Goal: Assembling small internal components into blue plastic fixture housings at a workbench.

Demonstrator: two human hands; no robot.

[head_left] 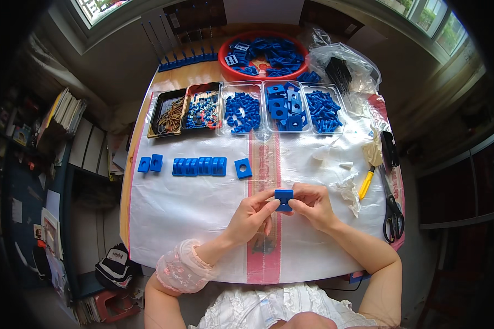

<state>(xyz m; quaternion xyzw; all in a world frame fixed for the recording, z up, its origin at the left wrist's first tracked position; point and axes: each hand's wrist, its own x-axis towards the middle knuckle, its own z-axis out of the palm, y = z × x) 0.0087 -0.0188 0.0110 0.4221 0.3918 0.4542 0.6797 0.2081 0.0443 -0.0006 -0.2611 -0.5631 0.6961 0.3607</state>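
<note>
Between my two hands, over the pink stripe of the table cover, is a small blue plastic block (284, 195). My left hand (255, 214) pinches its left side with thumb and fingers. On its right side, my right hand (313, 205) grips it the same way. The thumbs press on the lower part, hiding some of it. Just beyond my hands lies a blue square piece with a round hole (243, 168). Left of that is a row of blue pieces (199, 166) set side by side. Farther left, a pair of blue pieces (150, 163) lie close together.
Beyond stand trays of screws (168, 112), small mixed parts (203, 109) and blue parts (242, 112). A red basin (223, 67) of blue pieces sits behind, beside a rack of upright rods (187, 61). At right lie a yellow-handled tool (366, 185), black-handled scissors (392, 219) and plastic bags (362, 63).
</note>
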